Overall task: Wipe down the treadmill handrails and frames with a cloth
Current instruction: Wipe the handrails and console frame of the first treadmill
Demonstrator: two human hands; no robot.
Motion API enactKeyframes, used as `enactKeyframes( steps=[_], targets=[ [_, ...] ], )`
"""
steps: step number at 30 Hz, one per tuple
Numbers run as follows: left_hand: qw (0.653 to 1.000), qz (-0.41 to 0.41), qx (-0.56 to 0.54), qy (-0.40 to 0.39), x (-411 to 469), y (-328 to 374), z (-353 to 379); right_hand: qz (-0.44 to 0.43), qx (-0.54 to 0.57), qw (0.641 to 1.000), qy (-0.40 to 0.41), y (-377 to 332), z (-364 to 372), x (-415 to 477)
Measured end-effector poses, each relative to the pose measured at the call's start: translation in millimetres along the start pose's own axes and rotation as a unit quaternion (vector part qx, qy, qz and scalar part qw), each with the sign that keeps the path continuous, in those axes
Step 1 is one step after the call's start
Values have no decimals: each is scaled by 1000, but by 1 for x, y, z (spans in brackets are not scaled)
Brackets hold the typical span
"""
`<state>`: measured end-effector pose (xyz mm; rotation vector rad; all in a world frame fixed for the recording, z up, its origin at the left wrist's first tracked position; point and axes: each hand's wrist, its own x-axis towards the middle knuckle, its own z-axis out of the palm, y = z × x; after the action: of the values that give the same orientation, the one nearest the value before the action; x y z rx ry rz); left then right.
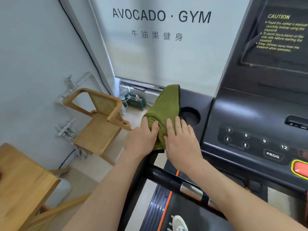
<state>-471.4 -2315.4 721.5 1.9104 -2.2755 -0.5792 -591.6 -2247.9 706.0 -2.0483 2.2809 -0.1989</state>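
Observation:
A green cloth (164, 107) lies draped over the left end of the black treadmill console (236, 114), beside the round cup holder (190, 116). My left hand (141, 139) grips the cloth's near left edge, fingers curled into its folds. My right hand (180, 140) lies flat on the cloth's near right side, fingers spread, pressing it onto the frame. A black handrail with a silver sensor plate (191, 190) crosses below my right forearm.
A wooden chair (101, 124) stands to the left by the wall, and a wooden table (21, 180) sits at the lower left. Console buttons (256, 142) and a red stop key (300, 169) are at right. A white shoe (179, 222) rests on the belt below.

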Motion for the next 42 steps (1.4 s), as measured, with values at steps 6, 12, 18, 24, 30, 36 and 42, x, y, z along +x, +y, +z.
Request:
enactKeyframes(
  steps=[6, 12, 18, 24, 30, 36, 42],
  targets=[
    [998, -31, -3, -62, -35, -35, -18, -59, -2, 998, -30, -20, -8, -31],
    [898, -89, -379, -207, 38, -34, -5, -18, 32, 995, -95, -7, -14, 26],
    [833, -110, -479, -254, 33, -49, -1, -10, 28, 995, -92, -21, -5, 44],
    [850, -114, -450, -250, -29, -85, -5, -63, 36, 997, -28, -52, 10, -17],
    [964, -4, -231, -128, -105, -103, 0, -66, 23, 997, -43, -66, 28, -98],
    [939, 249, 211, 110, -146, -90, 34, -47, -48, 998, -7, -53, 11, -107],
    [897, 299, 287, 153, -115, -59, 38, 38, -66, 997, 15, 7, 8, -151]
  ],
)
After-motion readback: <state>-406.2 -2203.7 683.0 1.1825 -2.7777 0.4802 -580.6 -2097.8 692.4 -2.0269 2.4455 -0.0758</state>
